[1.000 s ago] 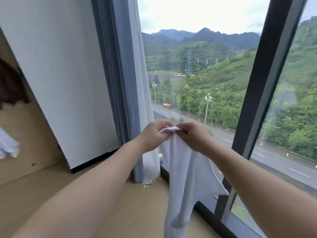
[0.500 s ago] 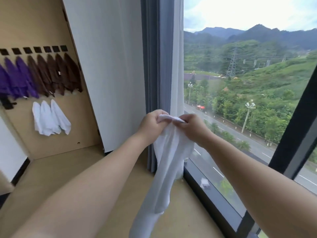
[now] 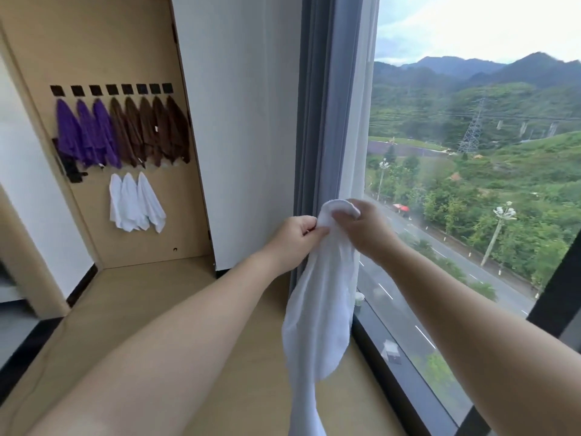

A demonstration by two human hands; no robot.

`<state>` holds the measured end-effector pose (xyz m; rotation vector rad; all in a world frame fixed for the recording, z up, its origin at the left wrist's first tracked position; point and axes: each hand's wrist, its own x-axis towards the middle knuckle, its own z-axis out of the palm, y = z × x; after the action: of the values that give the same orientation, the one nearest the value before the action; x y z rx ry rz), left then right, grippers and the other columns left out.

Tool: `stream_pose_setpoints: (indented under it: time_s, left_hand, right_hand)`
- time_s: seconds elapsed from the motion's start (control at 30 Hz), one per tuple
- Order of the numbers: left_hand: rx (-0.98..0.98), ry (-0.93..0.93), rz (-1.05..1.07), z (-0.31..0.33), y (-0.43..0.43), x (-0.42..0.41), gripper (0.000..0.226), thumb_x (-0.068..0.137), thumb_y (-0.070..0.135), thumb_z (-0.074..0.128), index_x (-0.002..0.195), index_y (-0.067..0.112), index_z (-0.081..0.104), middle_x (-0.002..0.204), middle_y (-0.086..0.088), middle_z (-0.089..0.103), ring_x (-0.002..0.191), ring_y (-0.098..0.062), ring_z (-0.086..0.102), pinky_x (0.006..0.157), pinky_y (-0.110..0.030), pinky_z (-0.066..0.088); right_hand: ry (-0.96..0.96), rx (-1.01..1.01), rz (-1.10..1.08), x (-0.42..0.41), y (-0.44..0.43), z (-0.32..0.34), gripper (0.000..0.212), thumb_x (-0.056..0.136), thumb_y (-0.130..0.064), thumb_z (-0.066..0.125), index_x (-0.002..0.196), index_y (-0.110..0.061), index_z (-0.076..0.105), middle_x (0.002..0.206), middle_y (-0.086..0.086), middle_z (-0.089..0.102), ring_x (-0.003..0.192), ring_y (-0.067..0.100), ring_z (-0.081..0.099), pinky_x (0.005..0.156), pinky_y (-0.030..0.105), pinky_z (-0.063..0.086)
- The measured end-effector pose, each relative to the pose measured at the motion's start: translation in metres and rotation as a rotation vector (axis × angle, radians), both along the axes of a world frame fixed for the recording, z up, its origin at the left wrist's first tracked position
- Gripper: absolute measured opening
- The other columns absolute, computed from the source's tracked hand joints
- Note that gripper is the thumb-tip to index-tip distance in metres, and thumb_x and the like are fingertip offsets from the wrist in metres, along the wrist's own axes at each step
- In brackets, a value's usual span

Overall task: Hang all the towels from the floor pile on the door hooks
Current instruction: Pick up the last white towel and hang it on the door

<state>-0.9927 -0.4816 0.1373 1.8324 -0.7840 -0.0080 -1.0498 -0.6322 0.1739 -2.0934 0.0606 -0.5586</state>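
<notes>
A white towel [image 3: 317, 309] hangs in front of me, held at its top by both hands. My left hand [image 3: 294, 236] pinches the top edge from the left. My right hand [image 3: 366, 228] grips the bunched top from the right. On the wooden door [image 3: 103, 42] at the far left, a row of black hooks [image 3: 111, 89] carries three purple towels [image 3: 86, 135] and several brown towels [image 3: 151, 132]. Three white towels [image 3: 135, 202] hang on a lower row. The floor pile is out of view.
A white wall panel [image 3: 239, 121] and grey curtain [image 3: 317, 105] stand between the door and the large window [image 3: 471, 184] on the right. The wooden floor [image 3: 151, 303] runs from me to the door. A black door fitting [image 3: 70, 169] sits beside the purple towels.
My view has swung left, bringing the door and its hung towels fully into sight. Both hands kept hold of the white towel, and its top is now bunched over my right hand.
</notes>
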Motion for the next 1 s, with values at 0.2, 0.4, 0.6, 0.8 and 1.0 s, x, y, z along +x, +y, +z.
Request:
stream_pose_setpoints:
  time_s: [0.2, 0.4, 0.6, 0.8, 1.0]
  left_hand:
    - [0.047, 0.279, -0.105, -0.016, 0.012, -0.015, 0.009, 0.094, 0.021, 0.057, 0.095, 0.013, 0.053, 0.089, -0.005, 0.062, 0.084, -0.021, 0.061, 0.086, -0.043, 0.053]
    - [0.223, 0.399, -0.216, -0.051, 0.011, -0.041, 0.025, 0.09, 0.022, 0.055, 0.112, 0.015, 0.065, 0.115, -0.003, 0.068, 0.108, -0.024, 0.063, 0.101, -0.038, 0.048]
    - [0.117, 0.354, 0.026, -0.038, 0.031, -0.041, 0.024, 0.099, 0.036, 0.045, 0.09, 0.019, 0.058, 0.085, -0.002, 0.063, 0.075, -0.015, 0.056, 0.072, -0.033, 0.045]
    - [0.012, 0.092, 0.087, 0.021, 0.046, -0.031, 0.021, 0.099, 0.026, 0.049, 0.08, 0.021, 0.056, 0.067, 0.003, 0.05, 0.055, -0.006, 0.043, 0.055, -0.019, 0.037]
    - [-0.048, 0.061, 0.07, 0.031, 0.098, -0.019, 0.004, 0.089, 0.017, 0.066, 0.085, 0.018, 0.064, 0.077, 0.0, 0.062, 0.071, -0.01, 0.054, 0.068, -0.02, 0.043]
  right_hand:
    - [-0.224, 0.103, -0.039, -0.002, 0.004, 0.025, 0.03, 0.09, -0.005, 0.046, 0.085, -0.024, 0.069, 0.076, -0.006, 0.063, 0.071, 0.01, 0.056, 0.059, 0.018, 0.043]
    - [-0.37, 0.272, -0.047, -0.003, 0.008, 0.059, 0.03, 0.085, -0.006, 0.044, 0.078, -0.025, 0.066, 0.074, -0.005, 0.063, 0.071, 0.013, 0.058, 0.066, 0.026, 0.047]
    - [-0.339, 0.109, -0.287, -0.002, -0.027, 0.059, 0.023, 0.088, -0.016, 0.041, 0.092, -0.017, 0.064, 0.075, -0.002, 0.057, 0.075, 0.018, 0.053, 0.065, 0.025, 0.04]
    - [0.256, -0.242, 0.304, -0.006, 0.016, 0.028, 0.072, 0.078, 0.001, 0.064, 0.141, -0.023, 0.04, 0.132, -0.001, 0.055, 0.098, 0.022, 0.061, 0.076, 0.033, 0.052]
    - [0.179, -0.395, 0.459, 0.021, 0.082, 0.015, 0.016, 0.083, -0.01, 0.063, 0.068, -0.01, 0.057, 0.059, -0.004, 0.04, 0.055, 0.012, 0.034, 0.054, 0.026, 0.029]
